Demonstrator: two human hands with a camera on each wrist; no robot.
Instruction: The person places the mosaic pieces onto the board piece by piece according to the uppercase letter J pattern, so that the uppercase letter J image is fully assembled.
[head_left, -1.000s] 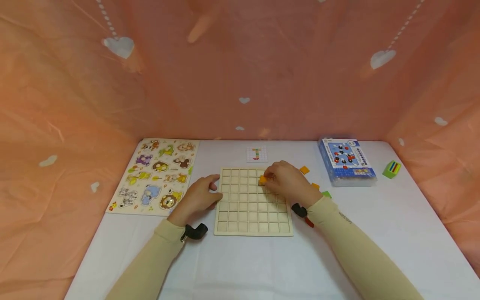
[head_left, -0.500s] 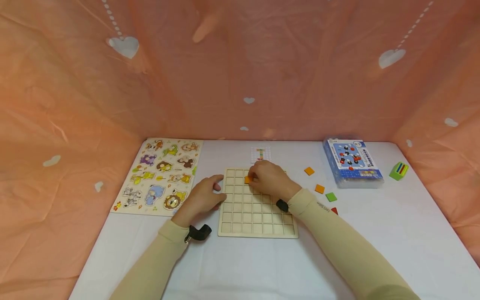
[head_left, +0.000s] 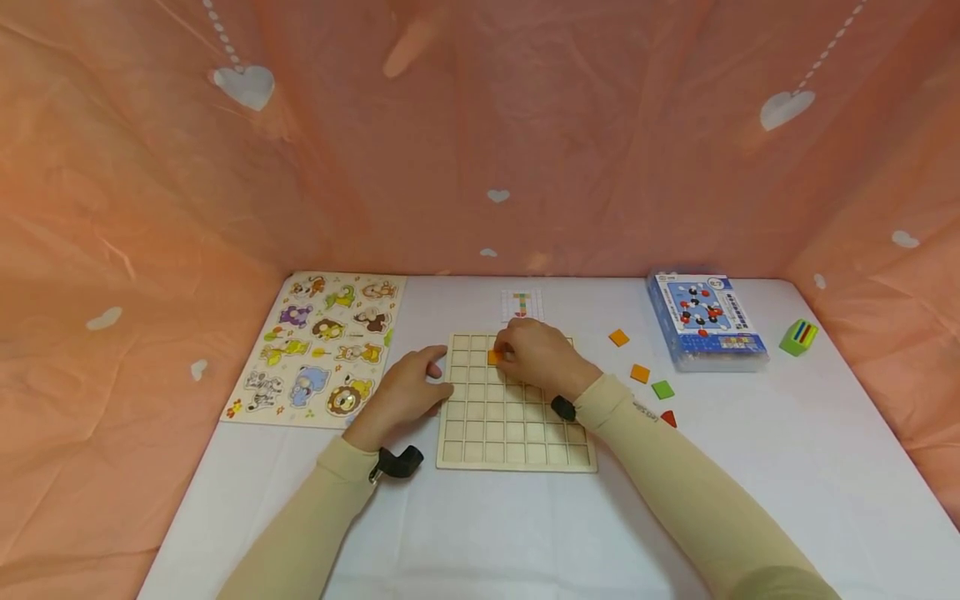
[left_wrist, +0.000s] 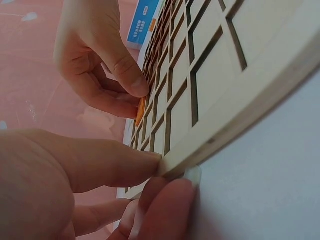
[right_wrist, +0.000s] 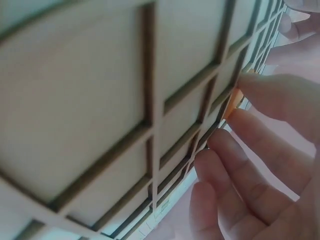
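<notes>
Pinches an orange tile (head_left: 492,357) between thumb and index finger of the right hand (head_left: 546,358), fingertips close together with just the tile between. Holds it at eleven o'clock of the centre of the wooden grid board (head_left: 517,433), over roughly the third compartment from the left in the second row from the top. Cannot tell how deeply seated. With the left hand (head_left: 408,385), grips the board's rim at nine o'clock, thumb on the edge and other fingers curled against the side; cannot tell how far underneath.

In the way: right hand and right sleeve (head_left: 697,483), covering several compartments from one to three o'clock and lying close against a red piece (head_left: 669,419) just past three o'clock. Just beyond the knuckles, at twelve o'clock, a small pattern card (head_left: 525,302), its lower edge partly hidden.

Loose on the white table (head_left: 525,533), from two to three o'clock: a second orange tile (head_left: 618,337), a third orange tile (head_left: 640,373) and a green tile (head_left: 662,389), all apart. Farther out, just past two o'clock, a blue box (head_left: 708,323); beyond, a green block (head_left: 798,337) with coloured stripes. Between nine and ten o'clock, behind the left hand, an animal puzzle board (head_left: 318,331).
</notes>
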